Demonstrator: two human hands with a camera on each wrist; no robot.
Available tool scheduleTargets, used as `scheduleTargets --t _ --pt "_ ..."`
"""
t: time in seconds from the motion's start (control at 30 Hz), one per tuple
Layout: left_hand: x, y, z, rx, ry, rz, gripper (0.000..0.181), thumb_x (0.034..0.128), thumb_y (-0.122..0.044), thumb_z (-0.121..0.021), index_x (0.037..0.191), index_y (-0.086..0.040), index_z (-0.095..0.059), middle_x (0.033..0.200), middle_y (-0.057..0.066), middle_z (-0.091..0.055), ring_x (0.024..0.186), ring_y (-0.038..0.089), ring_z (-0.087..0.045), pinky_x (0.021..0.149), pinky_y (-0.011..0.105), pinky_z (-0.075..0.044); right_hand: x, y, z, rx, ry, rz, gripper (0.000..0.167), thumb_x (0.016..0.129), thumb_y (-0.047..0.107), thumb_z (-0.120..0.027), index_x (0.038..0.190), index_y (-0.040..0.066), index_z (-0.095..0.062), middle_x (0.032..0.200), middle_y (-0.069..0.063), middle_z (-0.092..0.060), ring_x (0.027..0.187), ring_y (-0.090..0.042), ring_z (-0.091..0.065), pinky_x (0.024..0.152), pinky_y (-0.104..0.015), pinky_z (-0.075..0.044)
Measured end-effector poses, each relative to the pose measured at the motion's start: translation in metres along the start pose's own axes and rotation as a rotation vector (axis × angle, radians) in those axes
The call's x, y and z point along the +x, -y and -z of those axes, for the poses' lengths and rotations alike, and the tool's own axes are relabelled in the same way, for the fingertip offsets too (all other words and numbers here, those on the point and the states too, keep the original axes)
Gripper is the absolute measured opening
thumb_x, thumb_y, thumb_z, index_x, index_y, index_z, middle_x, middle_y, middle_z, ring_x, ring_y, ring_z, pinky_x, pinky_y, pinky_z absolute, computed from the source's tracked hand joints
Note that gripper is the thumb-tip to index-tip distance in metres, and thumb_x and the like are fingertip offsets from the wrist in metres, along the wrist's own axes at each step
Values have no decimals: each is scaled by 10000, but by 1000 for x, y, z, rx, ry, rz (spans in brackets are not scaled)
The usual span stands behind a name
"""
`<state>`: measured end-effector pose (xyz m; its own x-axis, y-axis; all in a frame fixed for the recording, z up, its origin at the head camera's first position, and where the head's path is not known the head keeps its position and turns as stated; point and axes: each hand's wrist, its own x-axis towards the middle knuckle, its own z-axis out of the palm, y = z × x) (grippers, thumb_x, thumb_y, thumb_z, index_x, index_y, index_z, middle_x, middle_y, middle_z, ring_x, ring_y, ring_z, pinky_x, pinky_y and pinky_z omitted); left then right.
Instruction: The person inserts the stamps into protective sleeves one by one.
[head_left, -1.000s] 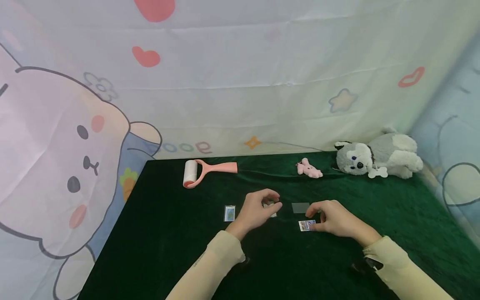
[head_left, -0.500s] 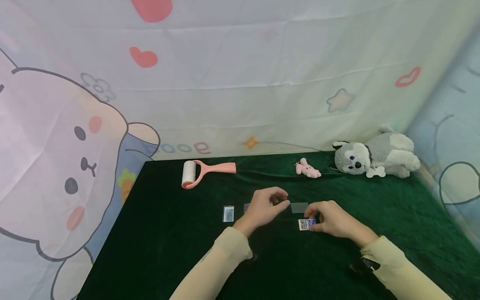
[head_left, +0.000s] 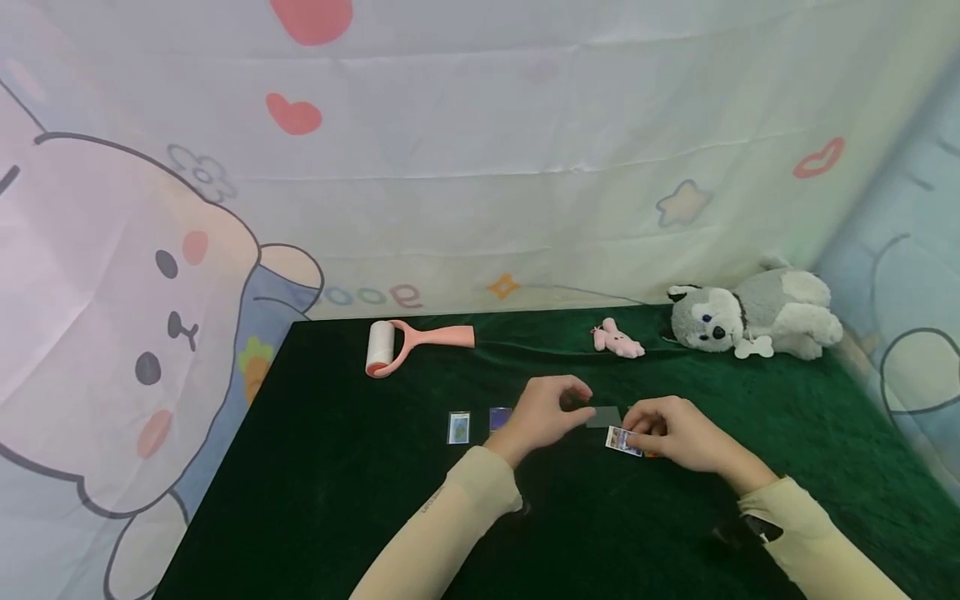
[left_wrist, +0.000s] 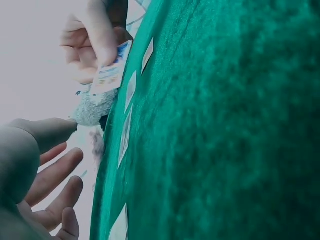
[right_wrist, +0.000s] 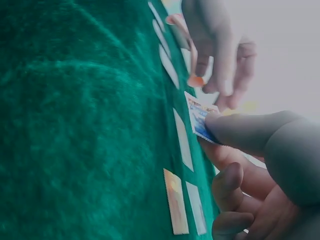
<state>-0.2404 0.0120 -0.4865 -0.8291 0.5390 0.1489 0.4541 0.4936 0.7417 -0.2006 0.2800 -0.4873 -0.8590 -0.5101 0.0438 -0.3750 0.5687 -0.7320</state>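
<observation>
My right hand (head_left: 677,435) pinches a small blue-and-white postage stamp (head_left: 623,441) with perforated edges between thumb and fingers. In the right wrist view the stamp (right_wrist: 200,117) is tilted and raised off the cloth. My left hand (head_left: 542,415) is just to the left, fingers loosely bent and holding nothing; in the left wrist view its fingers (left_wrist: 55,177) are spread. Between the hands lies a greyish clear rectangle (head_left: 602,417), perhaps a sleeve. An orange stamp (right_wrist: 175,202) lies flat under my right hand, a pale rectangle (right_wrist: 196,207) beside it.
Left of my hands lie a blue stamp (head_left: 459,427) and a purple one (head_left: 499,418), partly covered by my left wrist. A pink lint roller (head_left: 438,336), a small pink toy (head_left: 618,338) and a plush dog (head_left: 753,312) line the back of the green cloth (head_left: 337,483).
My right hand has lifted the stamp off the cloth and shifted slightly right, showing an orange edge beneath. My left hand has moved right, toward it, uncovering the purple stamp.
</observation>
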Motion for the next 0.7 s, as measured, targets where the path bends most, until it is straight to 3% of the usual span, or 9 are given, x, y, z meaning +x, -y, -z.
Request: scheduleTargets --t 0.23,0.43,0.6,0.7 --pt "11 -8 -11 104 67 54 307 976 -295 -780 1257 -179 -734 1210 -52 -720 996 119 -628 824 247 -518 -9 -4 10 85 -30 -18 70 994 161 -735 1052 121 -724 923 -7 -731 754 -119 -651 645 -282 -547" --pt "19 -14 -23 212 60 91 370 966 -347 -785 1302 -204 -724 1269 -60 -721 1094 111 -639 977 325 -532 -10 -3 14 126 -43 -14 62 1007 170 -724 1042 119 -719 916 -31 -722 746 -145 -647 640 -289 -545" --pt "21 -14 -27 299 60 112 371 937 -366 -816 1274 -232 -733 1210 -87 -724 1030 86 -615 956 315 -521 -10 -1 14 140 -50 -23 60 1008 181 -723 1031 126 -715 907 -35 -710 742 -149 -631 639 -291 -534" --pt "22 -13 -29 305 56 115 349 923 -327 -837 1245 -232 -741 1172 -91 -722 992 76 -603 930 298 -522 -10 0 14 147 -54 -30 62 1010 185 -722 1022 125 -714 897 -34 -708 736 -153 -628 637 -290 -529"
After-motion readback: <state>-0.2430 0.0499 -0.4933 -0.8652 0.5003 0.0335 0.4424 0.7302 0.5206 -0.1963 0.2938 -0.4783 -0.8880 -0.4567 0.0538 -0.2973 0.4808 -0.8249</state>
